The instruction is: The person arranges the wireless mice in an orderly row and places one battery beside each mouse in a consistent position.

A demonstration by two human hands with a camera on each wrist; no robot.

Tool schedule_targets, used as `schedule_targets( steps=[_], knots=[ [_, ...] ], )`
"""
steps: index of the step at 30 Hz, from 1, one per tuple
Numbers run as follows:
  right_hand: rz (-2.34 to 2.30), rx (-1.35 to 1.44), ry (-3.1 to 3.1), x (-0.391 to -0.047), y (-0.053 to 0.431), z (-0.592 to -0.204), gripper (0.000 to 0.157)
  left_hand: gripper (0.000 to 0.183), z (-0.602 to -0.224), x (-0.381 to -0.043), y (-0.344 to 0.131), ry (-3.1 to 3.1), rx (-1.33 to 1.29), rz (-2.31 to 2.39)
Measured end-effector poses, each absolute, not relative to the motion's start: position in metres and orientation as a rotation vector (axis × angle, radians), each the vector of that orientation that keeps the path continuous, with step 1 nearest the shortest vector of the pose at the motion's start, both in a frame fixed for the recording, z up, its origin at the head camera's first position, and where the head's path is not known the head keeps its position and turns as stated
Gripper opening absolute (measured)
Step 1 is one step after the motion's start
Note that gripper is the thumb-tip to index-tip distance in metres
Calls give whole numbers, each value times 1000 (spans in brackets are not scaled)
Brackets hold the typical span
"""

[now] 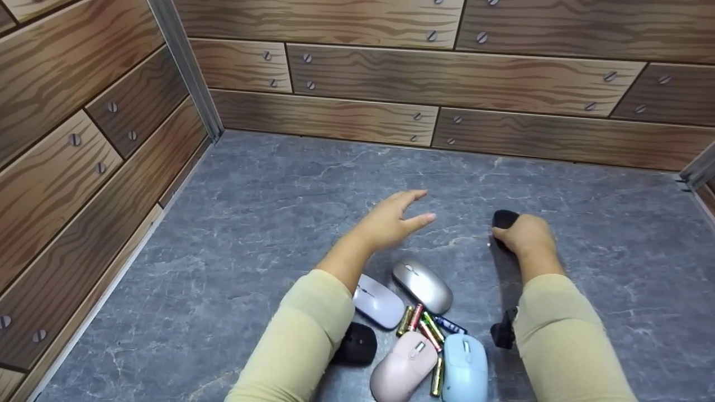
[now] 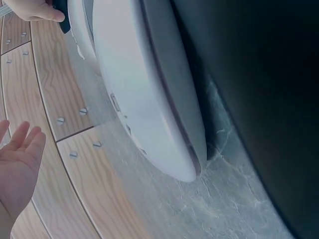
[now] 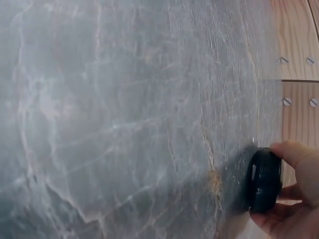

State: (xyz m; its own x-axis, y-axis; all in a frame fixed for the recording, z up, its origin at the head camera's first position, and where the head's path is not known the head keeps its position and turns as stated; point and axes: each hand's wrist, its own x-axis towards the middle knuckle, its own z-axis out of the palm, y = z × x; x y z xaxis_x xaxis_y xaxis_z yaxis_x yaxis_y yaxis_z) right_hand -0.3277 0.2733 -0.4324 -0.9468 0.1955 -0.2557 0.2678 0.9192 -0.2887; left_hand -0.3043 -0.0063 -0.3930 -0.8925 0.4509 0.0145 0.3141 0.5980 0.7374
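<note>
My right hand [image 1: 528, 237] grips a black computer mouse [image 1: 504, 221] between thumb and fingers, at the right of the table. In the right wrist view that black mouse [image 3: 265, 179] stands on its edge, close to the grey surface. The left hand [image 1: 385, 223] is held over the table with fingers and thumb spread and nothing in them. Nearest to it are a silver mouse [image 1: 423, 286] and a lavender mouse [image 1: 379, 301], the latter partly hidden by the left sleeve. A pale mouse [image 2: 144, 94] looms large in the left wrist view.
A second black mouse [image 1: 357, 345], a pink mouse [image 1: 403, 368] and a light blue mouse [image 1: 465, 368] lie near the front. Several batteries [image 1: 429, 329] are scattered among them. Wood-patterned panels [image 1: 357, 72] wall in the grey marbled table [image 1: 268, 223] at the back and left.
</note>
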Motion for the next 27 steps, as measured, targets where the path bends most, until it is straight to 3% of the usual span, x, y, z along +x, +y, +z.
schedule_targets(
  steps=[14, 27],
  knots=[
    [-402, 392, 2837, -335, 278, -435, 93, 63, -389, -304, -8, 2652, 629, 1158],
    [-422, 253, 2950, -327, 265, -418, 103, 60, -388, -305, -13, 2660, 663, 1164]
  ],
)
